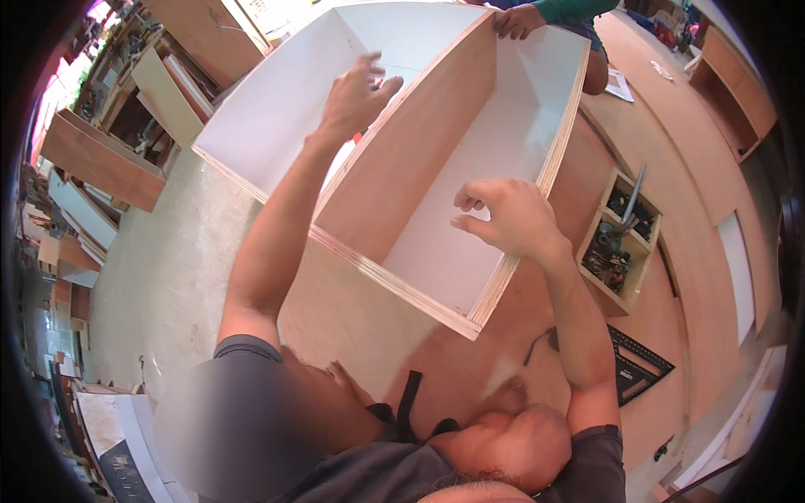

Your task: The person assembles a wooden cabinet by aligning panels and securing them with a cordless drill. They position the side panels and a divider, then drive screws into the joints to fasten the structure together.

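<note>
Head view: a two-bay plywood cabinet carcass angles its near corner toward the wearer. The left hand, fingers parted, hovers by the divider's top edge; the right hand, thumb and fingers loosely apart, hangs beside the right outer edge. Neither visibly grips anything. A co-worker's hand touches the divider's far end. Steady handling likely calls for even pressure on opposite walls, fingertips off raw edges.

Pale floor, brown cabinet at upper right, bright upper-left light
</note>
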Available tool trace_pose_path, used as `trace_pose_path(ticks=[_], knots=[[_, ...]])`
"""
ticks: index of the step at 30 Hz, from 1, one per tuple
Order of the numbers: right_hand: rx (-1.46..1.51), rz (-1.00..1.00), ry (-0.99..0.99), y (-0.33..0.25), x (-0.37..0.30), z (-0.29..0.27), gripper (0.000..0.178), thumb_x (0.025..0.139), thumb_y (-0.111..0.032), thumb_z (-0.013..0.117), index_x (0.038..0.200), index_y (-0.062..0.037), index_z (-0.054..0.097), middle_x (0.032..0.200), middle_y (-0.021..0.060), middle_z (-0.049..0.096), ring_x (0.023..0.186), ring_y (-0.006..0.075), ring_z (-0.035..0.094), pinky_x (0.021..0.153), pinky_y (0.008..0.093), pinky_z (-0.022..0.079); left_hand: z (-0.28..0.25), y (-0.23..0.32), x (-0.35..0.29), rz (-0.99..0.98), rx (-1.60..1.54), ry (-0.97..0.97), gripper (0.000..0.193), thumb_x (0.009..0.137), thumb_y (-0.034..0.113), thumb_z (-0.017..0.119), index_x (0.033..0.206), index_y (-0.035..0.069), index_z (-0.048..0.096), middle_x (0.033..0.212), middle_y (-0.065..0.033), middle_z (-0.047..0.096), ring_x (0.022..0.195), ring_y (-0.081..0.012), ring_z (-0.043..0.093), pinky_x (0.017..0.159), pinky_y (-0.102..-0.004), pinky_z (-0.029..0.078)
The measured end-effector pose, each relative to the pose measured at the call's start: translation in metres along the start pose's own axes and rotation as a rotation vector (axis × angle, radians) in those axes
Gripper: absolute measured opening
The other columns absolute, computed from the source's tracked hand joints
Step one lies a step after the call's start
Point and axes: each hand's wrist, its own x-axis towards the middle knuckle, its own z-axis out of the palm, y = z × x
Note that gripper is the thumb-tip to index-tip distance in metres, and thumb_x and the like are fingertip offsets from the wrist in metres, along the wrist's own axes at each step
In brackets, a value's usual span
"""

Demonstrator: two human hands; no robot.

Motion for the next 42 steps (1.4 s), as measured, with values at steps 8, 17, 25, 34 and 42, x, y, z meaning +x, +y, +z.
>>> trace_pose_path(ticks=[8,17,25,34,42], knots=[[-0.128,0.079,-0.14,-0.003,0.006,-0.002,0.028,0.089,-0.035,0.076,0.099,-0.0092,0.074,0.094,0.0052,0.077,0.094,0.0194,0.074,0.083,0.0352,0.057,0.001,-0.022,-0.058,-0.141,0.216,-0.542,0.075,0.102,0.051,0.054,0.148,-0.005,0.034,0.123,-0.0335,0.063,0.12,-0.0401,0.064,0.096,-0.0502,0.053],[-0.193,0.075,-0.465,0.005,0.046,-0.005,0.029,0.089,-0.033,0.076,0.102,-0.0069,0.073,0.097,0.0099,0.077,0.093,0.0273,0.073,0.084,0.0387,0.056,0.019,-0.053,-0.068,-0.028,0.177,-0.371,0.05,0.105,0.036,0.052,0.136,-0.002,0.042,0.098,-0.0286,0.07,0.095,-0.0423,0.07,0.081,-0.0557,0.053],[-0.453,-0.018,0.337,0.042,0.06,-0.022,0.028,0.089,-0.028,0.076,0.104,-0.0047,0.076,0.107,0.0156,0.073,0.105,0.0312,0.068,0.096,0.0404,0.052,0.02,-0.055,-0.07,-0.02,0.172,-0.352,0.047,0.105,0.033,0.049,0.137,-0.001,0.042,0.103,-0.0285,0.07,0.099,-0.0444,0.069,0.086,-0.0555,0.053],[-0.241,0.43,0.659,0.126,0.045,-0.035,0.08,0.081,-0.037,0.084,0.14,0.0037,0.05,0.133,0.0286,0.057,0.13,0.0412,0.052,0.112,0.0458,0.041,0.016,-0.049,-0.069,-0.063,0.203,-0.374,0.046,0.104,0.032,0.049,0.135,-0.002,0.042,0.108,-0.0286,0.07,0.105,-0.0415,0.068,0.09,-0.0544,0.052],[0.321,0.553,0.689,0.145,0.031,-0.028,0.093,0.082,-0.033,0.084,0.146,0.0131,0.034,0.138,0.0316,0.053,0.126,0.0363,0.057,0.108,0.0405,0.046,0.026,-0.045,-0.06,-0.053,0.176,-0.413,0.052,0.104,0.033,0.051,0.139,-0.003,0.04,0.104,-0.0284,0.07,0.103,-0.0421,0.069,0.09,-0.0531,0.051]])
